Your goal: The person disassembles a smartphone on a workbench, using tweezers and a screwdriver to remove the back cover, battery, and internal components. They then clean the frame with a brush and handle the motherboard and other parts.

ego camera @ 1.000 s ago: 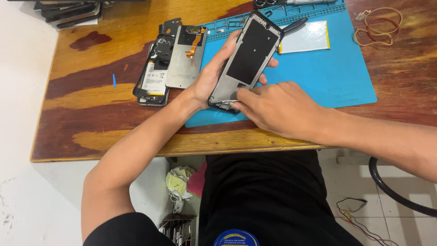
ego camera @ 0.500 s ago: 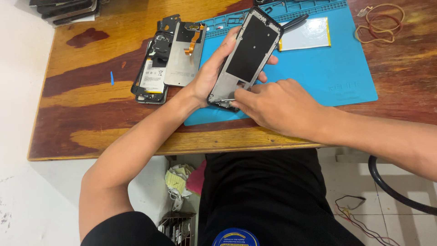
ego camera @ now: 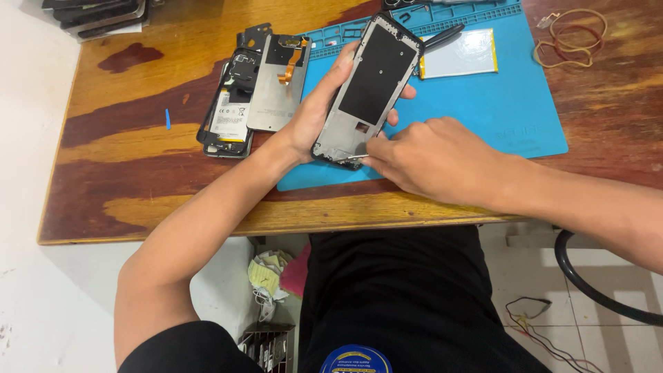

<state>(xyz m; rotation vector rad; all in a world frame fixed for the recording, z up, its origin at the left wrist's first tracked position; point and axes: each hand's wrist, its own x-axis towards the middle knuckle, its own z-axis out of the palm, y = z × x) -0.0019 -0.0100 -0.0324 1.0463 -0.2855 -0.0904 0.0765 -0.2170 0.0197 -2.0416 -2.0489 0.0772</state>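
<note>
Phone frame [ego camera: 369, 90] is stripped: bare metal mid-plate with a dark pad in the middle, no board or battery in it that I can see. It's held tilted above the blue mat [ego camera: 483, 110], lower end near the mat's front-left corner.

Left hand [ego camera: 314, 117] cups it from 9 o'clock; fingers wrapped behind, tips showing at the frame's right edge, thumb on the left edge. Closed firmly on the frame.

Right hand [ego camera: 431, 155] comes in from 4 o'clock, fingers pinched on a thin metal tool [ego camera: 356, 157] whose tip sits at the frame's bottom edge. Can't tell what the tip touches, too small.

Judgement: teardown mostly done, work now on small parts at the frame's bottom end. Nothing refitted yet.

Around it:
- 9 o'clock of the frame, on the counter [ego camera: 138, 186]: opened phone body [ego camera: 228, 110] with battery visible, and a grey plate [ego camera: 276, 86] with an orange flex lying partly over it.
- 2 o'clock, on the mat: flat silvery pouch [ego camera: 459, 54], yellow edges, dark tweezers [ego camera: 442, 36] just beside.
- Far 2 o'clock: rubber bands [ego camera: 570, 34] on the counter.
- 11 o'clock corner: stack of dark phones [ego camera: 97, 14].
</note>
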